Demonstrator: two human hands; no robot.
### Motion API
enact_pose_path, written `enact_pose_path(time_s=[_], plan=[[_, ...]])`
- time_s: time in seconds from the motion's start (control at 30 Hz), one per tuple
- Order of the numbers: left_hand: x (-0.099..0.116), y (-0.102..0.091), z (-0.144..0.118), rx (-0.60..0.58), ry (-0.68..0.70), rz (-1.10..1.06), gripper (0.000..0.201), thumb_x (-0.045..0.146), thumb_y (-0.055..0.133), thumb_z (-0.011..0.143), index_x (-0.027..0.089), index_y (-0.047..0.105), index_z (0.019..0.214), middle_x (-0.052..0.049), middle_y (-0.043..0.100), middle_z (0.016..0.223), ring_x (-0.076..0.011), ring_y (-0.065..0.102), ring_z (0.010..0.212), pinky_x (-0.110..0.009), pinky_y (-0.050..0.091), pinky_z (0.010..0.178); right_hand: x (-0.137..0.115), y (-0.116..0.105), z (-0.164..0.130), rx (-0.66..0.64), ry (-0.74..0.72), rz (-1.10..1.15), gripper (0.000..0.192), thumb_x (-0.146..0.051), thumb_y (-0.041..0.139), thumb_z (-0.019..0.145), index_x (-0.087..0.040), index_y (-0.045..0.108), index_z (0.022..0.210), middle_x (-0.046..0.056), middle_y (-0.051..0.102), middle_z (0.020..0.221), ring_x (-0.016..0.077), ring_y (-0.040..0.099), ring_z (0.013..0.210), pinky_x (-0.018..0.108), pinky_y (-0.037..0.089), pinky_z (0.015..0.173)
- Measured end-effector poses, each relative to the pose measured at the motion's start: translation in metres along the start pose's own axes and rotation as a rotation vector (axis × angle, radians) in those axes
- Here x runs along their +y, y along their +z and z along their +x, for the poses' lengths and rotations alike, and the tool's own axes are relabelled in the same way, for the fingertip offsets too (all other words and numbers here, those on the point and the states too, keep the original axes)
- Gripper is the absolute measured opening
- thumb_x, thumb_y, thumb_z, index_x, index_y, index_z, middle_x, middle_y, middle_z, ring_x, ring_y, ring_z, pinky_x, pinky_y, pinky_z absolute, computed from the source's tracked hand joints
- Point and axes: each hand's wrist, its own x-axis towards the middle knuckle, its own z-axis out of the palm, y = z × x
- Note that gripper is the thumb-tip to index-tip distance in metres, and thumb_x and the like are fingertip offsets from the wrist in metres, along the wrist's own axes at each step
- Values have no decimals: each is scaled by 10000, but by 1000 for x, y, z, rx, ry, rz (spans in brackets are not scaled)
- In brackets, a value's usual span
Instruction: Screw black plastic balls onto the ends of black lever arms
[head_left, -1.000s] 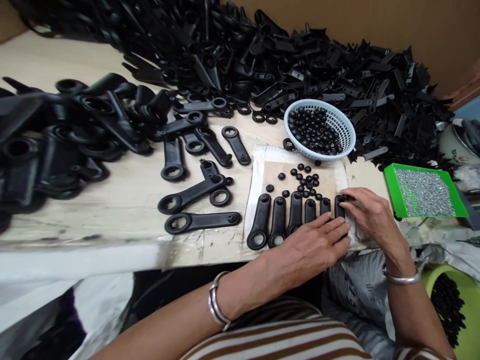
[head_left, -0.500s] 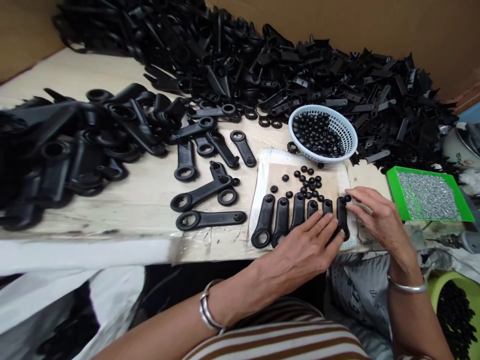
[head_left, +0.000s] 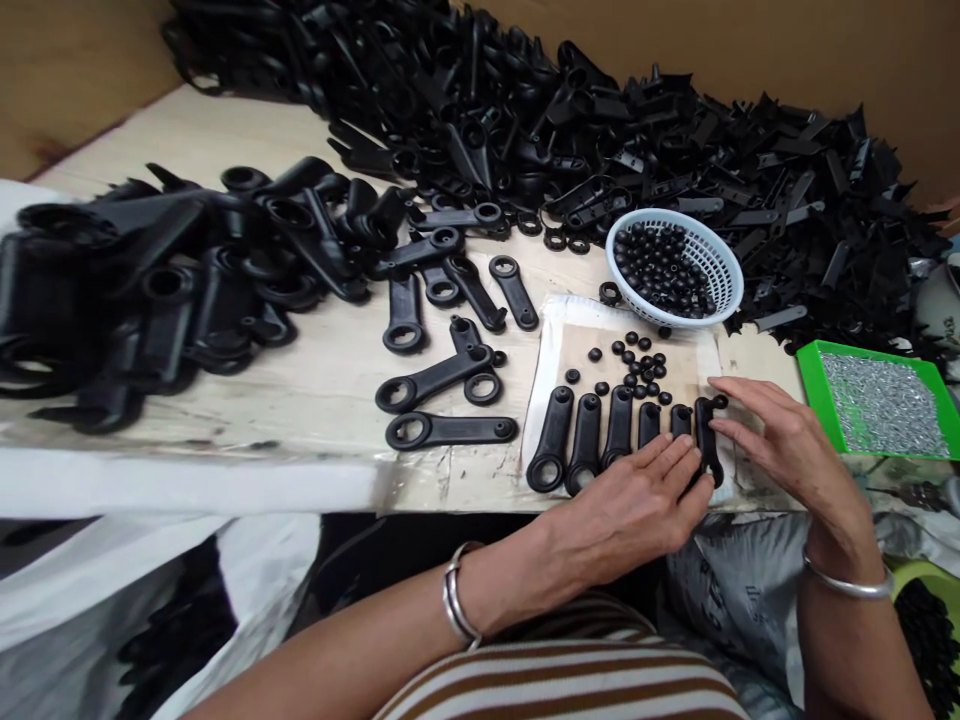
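Note:
A row of black plastic crank handles [head_left: 551,438] lies on a pale cloth pad, with their ring ends toward me. My left hand [head_left: 637,500] rests across the right part of the row, fingers stretched flat and hiding several lower ends. Its thumb touches the bottom of the rightmost crank handle [head_left: 706,440]. At that handle's top end, my right hand [head_left: 787,450] has a small round black knob [head_left: 720,401] between thumb and index finger. More loose black knobs [head_left: 645,365] are scattered on the pad just above the row.
A light blue basket [head_left: 731,262] of knobs stands behind the pad. On the right is a green tray [head_left: 817,395] of small metal pins or screws. Crank handles [head_left: 450,430] lie loose to the left, beside a larger heap [head_left: 172,290]. Black parts [head_left: 525,120] pile along the back.
The camera view has swung slightly left, so everything sits further right in the picture. Both hands keep nearly the same places over the row.

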Motion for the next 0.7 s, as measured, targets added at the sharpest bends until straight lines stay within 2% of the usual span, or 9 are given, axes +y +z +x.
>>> enact_pose_path(time_s=[0.1,0.2,0.37,0.47,0.57,0.7], plan=[[0,0,-2,19,-7,13,246,125,438,964,88,598,1147,-146,660,1219,-250,613,1194,-394,451,1057,-12,-5,14,18,-76,-35,228,-246,547,934,-191,656,1126,94,714,1072,212,635,1020,359,509,908],[2,2,-3,41,-36,25,264,116,422,963,87,604,1153,-145,666,1217,-262,617,1188,-439,448,1054,-29,-5,32,-91,-109,-130,205,-230,489,961,-201,677,1039,70,729,972,212,622,935,355,483,856],[2,2,-2,17,-26,29,287,133,435,964,48,596,1186,-176,659,1230,-258,593,1226,-413,417,1087,-56,1,55,-315,12,-396,144,-262,562,920,-179,678,908,83,724,886,260,629,886,374,442,780],[2,1,-1,20,-18,39,303,125,435,959,30,595,1198,-178,658,1235,-253,605,1209,-398,405,1099,-62,6,60,-388,58,-462,113,-207,561,899,-169,667,889,95,718,864,272,640,885,374,443,760],[1,1,-2,26,-19,42,311,116,423,959,26,596,1201,-179,661,1232,-249,604,1213,-390,419,1083,-56,5,57,-345,97,-395,130,-202,561,893,-181,687,917,95,726,866,277,654,897,383,473,769],[2,2,-4,39,-13,51,308,103,427,952,33,603,1196,-174,652,1253,-247,612,1204,-379,440,1059,-40,-8,38,-66,159,-107,207,-259,559,913,-219,704,1055,72,744,967,234,682,904,371,529,808]])
